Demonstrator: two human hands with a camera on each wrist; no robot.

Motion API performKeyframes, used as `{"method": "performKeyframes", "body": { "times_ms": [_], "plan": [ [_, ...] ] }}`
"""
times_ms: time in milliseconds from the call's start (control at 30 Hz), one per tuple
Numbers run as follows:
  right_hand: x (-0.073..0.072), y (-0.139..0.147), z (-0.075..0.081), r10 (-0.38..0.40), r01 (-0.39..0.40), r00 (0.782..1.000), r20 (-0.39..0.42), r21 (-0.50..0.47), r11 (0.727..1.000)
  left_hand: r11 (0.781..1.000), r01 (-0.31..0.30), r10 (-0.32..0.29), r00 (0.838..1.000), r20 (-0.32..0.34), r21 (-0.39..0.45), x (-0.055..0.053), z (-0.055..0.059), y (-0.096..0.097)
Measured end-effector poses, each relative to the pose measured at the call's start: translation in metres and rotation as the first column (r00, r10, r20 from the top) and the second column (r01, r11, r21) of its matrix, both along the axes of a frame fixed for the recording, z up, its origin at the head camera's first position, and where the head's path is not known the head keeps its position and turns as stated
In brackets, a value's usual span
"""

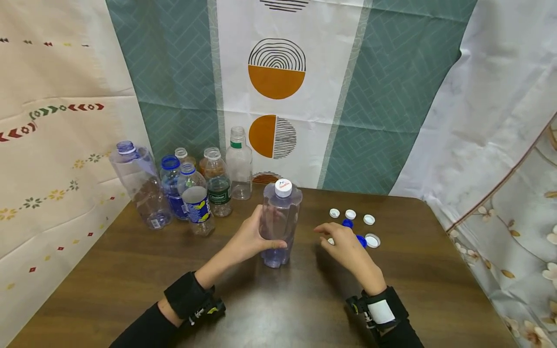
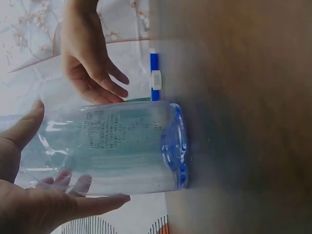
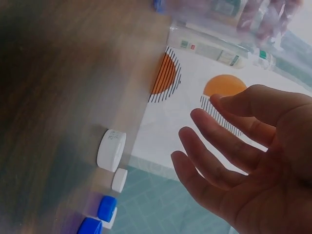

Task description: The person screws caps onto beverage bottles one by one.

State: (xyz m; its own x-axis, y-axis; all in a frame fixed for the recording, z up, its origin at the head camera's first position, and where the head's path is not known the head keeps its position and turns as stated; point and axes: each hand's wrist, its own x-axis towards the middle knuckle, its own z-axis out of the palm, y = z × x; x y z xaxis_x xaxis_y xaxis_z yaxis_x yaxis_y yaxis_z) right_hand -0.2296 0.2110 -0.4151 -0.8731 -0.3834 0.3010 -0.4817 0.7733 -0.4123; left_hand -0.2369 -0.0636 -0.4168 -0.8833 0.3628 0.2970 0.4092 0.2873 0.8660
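Note:
A large clear, bluish plastic bottle (image 1: pixel 282 217) stands upright on the table, topped by a white cap (image 1: pixel 283 188) with red lettering. My left hand (image 1: pixel 254 237) holds it round the lower body, thumb on the near side and fingers behind; in the left wrist view the bottle (image 2: pixel 131 146) shows printed small text. To its right, my right hand (image 1: pixel 348 246) hovers with loosely bent fingers, apart from the bottle and holding nothing. Loose caps lie beside and partly behind that hand: white caps (image 1: pixel 369 219), blue caps (image 1: pixel 347 223) and a wider white-rimmed lid (image 1: pixel 373 240).
Several uncapped bottles stand at the back left, among them a tall bluish one (image 1: pixel 143 188), a blue one (image 1: pixel 171 188), one with a blue-yellow label (image 1: pixel 197 208) and a clear one (image 1: pixel 239 164). Patterned cloth (image 1: pixel 378 96) hangs behind the brown table (image 1: pixel 283 309).

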Motion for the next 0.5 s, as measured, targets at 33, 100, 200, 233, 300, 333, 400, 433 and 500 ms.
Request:
{"method": "performKeyframes", "body": {
  "times_ms": [33, 100, 200, 233, 300, 333, 400, 433, 500],
  "plan": [
    [0.0, -0.001, 0.0, 0.004, -0.004, 1.0, -0.004, -0.001, 1.0, 1.0, -0.01, 0.01, 1.0, -0.007, -0.009, -0.003, 0.0, 0.0],
    [0.0, -0.003, 0.001, 0.011, -0.011, 1.0, -0.013, -0.001, 1.0, 0.999, -0.036, 0.036, 0.999, -0.027, -0.02, -0.011, -0.001, 0.001],
    [0.001, -0.006, 0.001, 0.013, -0.013, 1.0, -0.005, -0.001, 1.0, 0.996, -0.081, 0.079, 0.995, -0.056, -0.033, -0.026, 0.002, 0.006],
    [0.002, -0.006, 0.001, 0.012, -0.012, 1.0, 0.0, -0.003, 1.0, 0.995, -0.098, 0.095, 0.994, -0.061, -0.036, -0.032, 0.004, 0.008],
    [0.003, -0.007, 0.001, 0.013, -0.013, 1.0, 0.014, -0.005, 1.0, 0.992, -0.126, 0.124, 0.99, -0.066, -0.027, -0.047, 0.01, 0.013],
    [0.003, -0.006, 0.001, 0.014, -0.014, 1.0, 0.02, -0.003, 1.0, 0.99, -0.142, 0.14, 0.988, -0.068, -0.018, -0.056, 0.014, 0.015],
    [0.003, -0.006, 0.001, 0.013, -0.013, 1.0, 0.022, 0.001, 1.0, 0.985, -0.17, 0.17, 0.983, -0.064, 0.015, -0.076, 0.021, 0.02],
    [0.003, -0.005, 0.001, 0.012, -0.012, 1.0, 0.023, 0.002, 1.0, 0.983, -0.181, 0.183, 0.981, -0.06, 0.037, -0.087, 0.025, 0.023],
    [0.003, -0.005, 0.0, 0.008, -0.008, 1.0, 0.023, 0.01, 1.0, 0.977, -0.201, 0.205, 0.977, -0.065, 0.066, -0.109, 0.029, 0.028]
  ]
}}
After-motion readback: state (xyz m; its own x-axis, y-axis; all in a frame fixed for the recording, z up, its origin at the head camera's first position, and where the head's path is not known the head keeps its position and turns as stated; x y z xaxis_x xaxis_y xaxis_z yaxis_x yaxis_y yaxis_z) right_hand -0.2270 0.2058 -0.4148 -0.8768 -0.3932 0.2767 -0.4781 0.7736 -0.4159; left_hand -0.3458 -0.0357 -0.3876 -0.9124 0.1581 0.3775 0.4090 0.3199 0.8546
